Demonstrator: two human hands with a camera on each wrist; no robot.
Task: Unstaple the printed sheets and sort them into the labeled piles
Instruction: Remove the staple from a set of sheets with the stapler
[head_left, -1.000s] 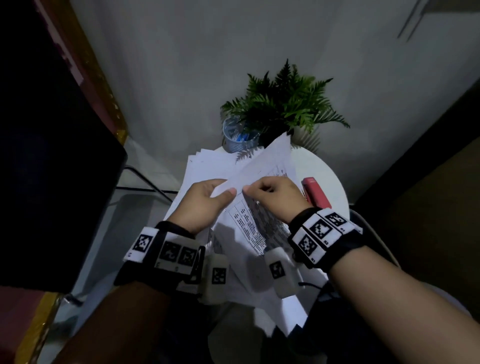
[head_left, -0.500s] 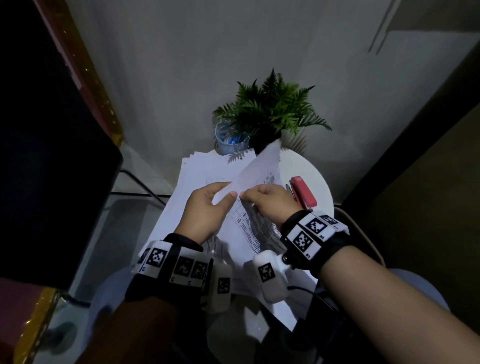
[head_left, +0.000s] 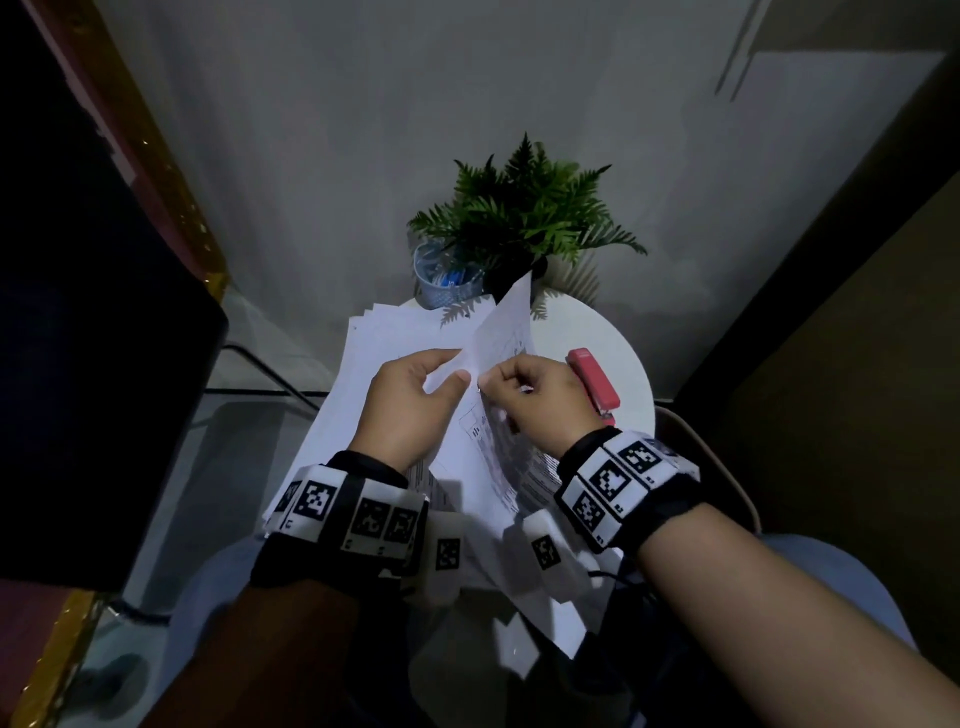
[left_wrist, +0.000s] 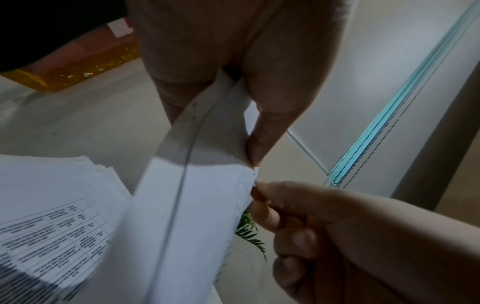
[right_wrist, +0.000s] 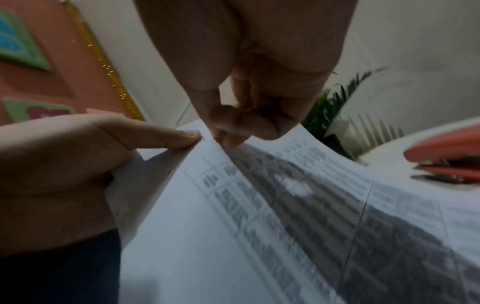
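Above a small round white table (head_left: 618, 332) I hold a set of printed sheets (head_left: 498, 415) with tables of text. My left hand (head_left: 415, 400) pinches the sheets' corner (left_wrist: 233, 164) between thumb and fingers. My right hand (head_left: 530, 395) has its fingertips (right_wrist: 228, 131) curled and pinched at that same corner, where a tiny staple (left_wrist: 255, 174) shows at the paper's edge. The top sheet (head_left: 511, 322) is folded up and away. A loose pile of white sheets (head_left: 384, 343) lies under my left hand on the table.
A red stapler (head_left: 592, 382) lies on the table right of my right hand. A green potted fern (head_left: 524, 218) and a clear cup (head_left: 441, 280) stand at the table's back edge by the wall. A dark screen (head_left: 78, 364) fills the left side.
The folded-up top sheet has swung more upright and narrower. Both hands stay together at the sheets' corner, right fingertips still working at it.
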